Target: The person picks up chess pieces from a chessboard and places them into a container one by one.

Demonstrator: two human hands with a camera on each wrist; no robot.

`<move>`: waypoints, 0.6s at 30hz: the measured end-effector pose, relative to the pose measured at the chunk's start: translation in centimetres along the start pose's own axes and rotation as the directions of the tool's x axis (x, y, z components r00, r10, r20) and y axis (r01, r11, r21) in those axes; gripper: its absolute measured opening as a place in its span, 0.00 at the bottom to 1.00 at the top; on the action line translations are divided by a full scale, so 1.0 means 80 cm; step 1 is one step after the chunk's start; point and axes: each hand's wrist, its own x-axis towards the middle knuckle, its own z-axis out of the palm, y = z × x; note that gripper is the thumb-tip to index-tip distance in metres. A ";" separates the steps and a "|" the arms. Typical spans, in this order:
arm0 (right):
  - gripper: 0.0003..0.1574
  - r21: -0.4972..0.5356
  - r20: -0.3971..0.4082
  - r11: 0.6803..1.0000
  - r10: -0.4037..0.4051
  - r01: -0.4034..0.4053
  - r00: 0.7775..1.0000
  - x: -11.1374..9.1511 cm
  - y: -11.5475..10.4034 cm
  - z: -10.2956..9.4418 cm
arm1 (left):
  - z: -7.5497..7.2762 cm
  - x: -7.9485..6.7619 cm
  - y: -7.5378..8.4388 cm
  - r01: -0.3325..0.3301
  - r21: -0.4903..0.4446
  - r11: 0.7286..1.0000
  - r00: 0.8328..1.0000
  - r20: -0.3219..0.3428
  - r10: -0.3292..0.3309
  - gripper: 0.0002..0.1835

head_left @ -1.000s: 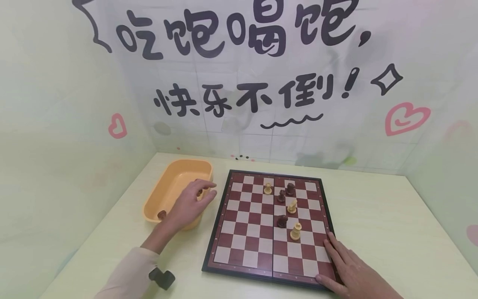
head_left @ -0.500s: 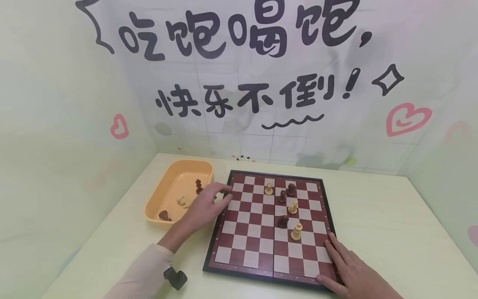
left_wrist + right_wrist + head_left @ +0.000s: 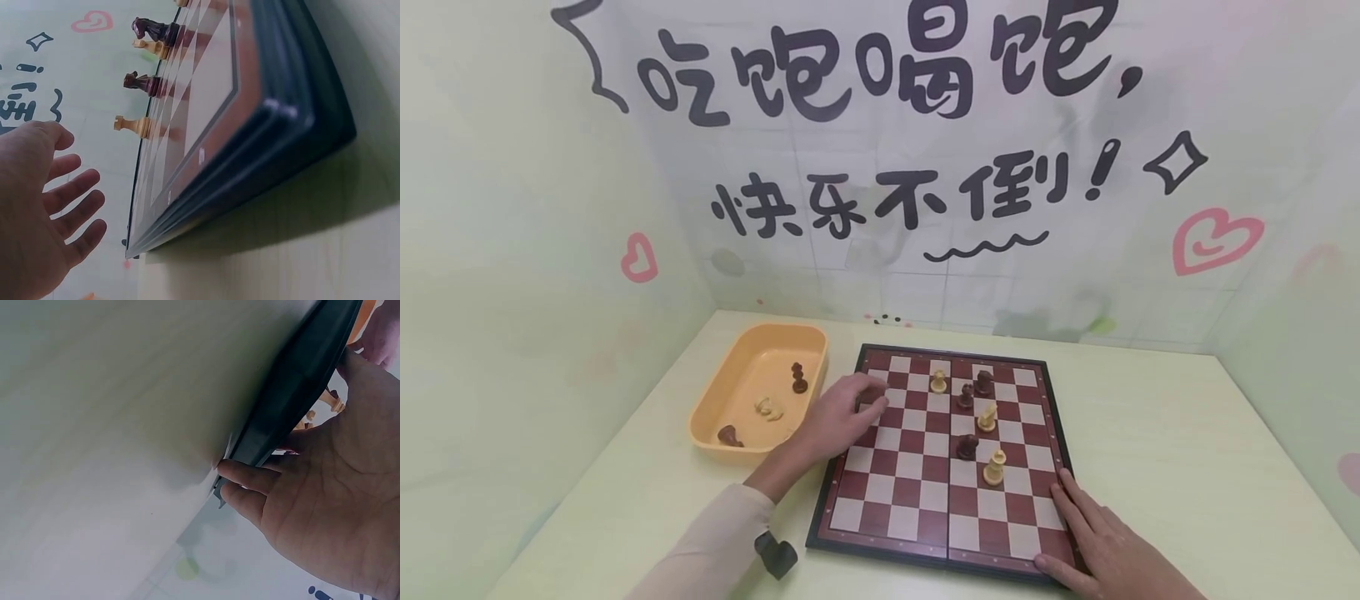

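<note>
A folding chessboard (image 3: pixel 895 500) lies on the table with several light and dark chess pieces standing on it, mostly right of the fold. Among them are a light piece (image 3: pixel 994 468) nearest me and a dark knight (image 3: pixel 967 447). Over the board's left part hovers my left hand (image 3: pixel 842 417), fingers loosely bent; the left wrist view shows nothing in that hand. My right hand (image 3: pixel 1108 537) rests on the board's near right corner, thumb at the front edge. In the right wrist view, two fingers (image 3: pixel 250 476) lie along the board's dark side.
Left of the board stands an orange tray (image 3: pixel 707 408). Inside it are a dark piece standing up (image 3: pixel 799 379), light pieces (image 3: pixel 767 408) and a dark piece lying down (image 3: pixel 728 435). Behind the table rises a wall sheet (image 3: pixel 880 283) with large printed characters.
My left hand has moved right, from above the tray to over the left part of the board, uncovering pieces in the tray. The right hand stays in place at the board's corner.
</note>
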 end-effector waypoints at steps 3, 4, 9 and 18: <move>0.65 -0.003 -0.010 1.000 -0.009 0.009 1.000 0.000 0.001 0.000 | 0.004 0.002 0.001 0.005 0.003 1.000 1.000 0.021 -0.005 0.15; 0.65 -0.003 -0.012 1.000 -0.013 0.013 1.000 0.000 0.001 0.000 | 0.006 0.003 0.001 0.008 0.000 1.000 1.000 0.029 -0.008 0.15; 0.63 -0.010 -0.052 0.999 -0.035 0.034 0.998 -0.001 0.002 0.001 | 0.012 0.007 0.002 0.008 -0.004 1.000 0.998 0.058 -0.008 0.15; 0.60 -0.023 -0.121 0.997 -0.073 0.071 0.990 -0.002 0.005 0.003 | 0.019 0.017 0.004 -0.023 0.057 0.998 0.998 0.064 0.020 0.16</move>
